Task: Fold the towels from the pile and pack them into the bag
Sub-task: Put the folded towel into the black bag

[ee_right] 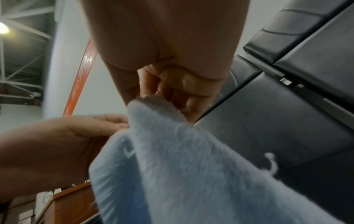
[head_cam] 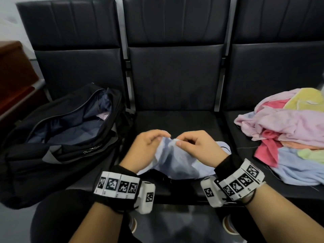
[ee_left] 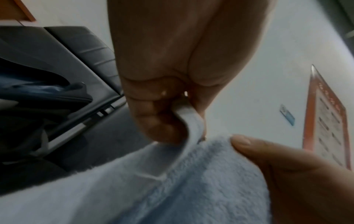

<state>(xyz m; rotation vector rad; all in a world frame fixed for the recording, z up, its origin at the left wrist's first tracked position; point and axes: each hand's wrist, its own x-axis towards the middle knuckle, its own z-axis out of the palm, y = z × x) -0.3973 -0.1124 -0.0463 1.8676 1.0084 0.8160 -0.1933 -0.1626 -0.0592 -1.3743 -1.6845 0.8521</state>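
A light blue towel (head_cam: pixel 177 160) hangs bunched over the middle black seat (head_cam: pixel 175 120). My left hand (head_cam: pixel 150 142) pinches its upper edge, and my right hand (head_cam: pixel 191 144) pinches the same edge right beside it. In the left wrist view the left hand (ee_left: pixel 172 115) has curled fingers clamping the towel's hem (ee_left: pixel 191 121). The right wrist view shows my right hand (ee_right: pixel 172 97) gripping a corner of the towel (ee_right: pixel 172 151). An open black bag (head_cam: pixel 57 137) sits on the left seat. The pile of towels (head_cam: pixel 287 130), pink, red, yellow, green and blue, lies on the right seat.
A row of black padded chairs with metal dividers (head_cam: pixel 128 81) stands against a pale wall. A brown wooden cabinet (head_cam: pixel 12 72) is at the far left. My knees and shoes (head_cam: pixel 229 223) are below the seat's front edge.
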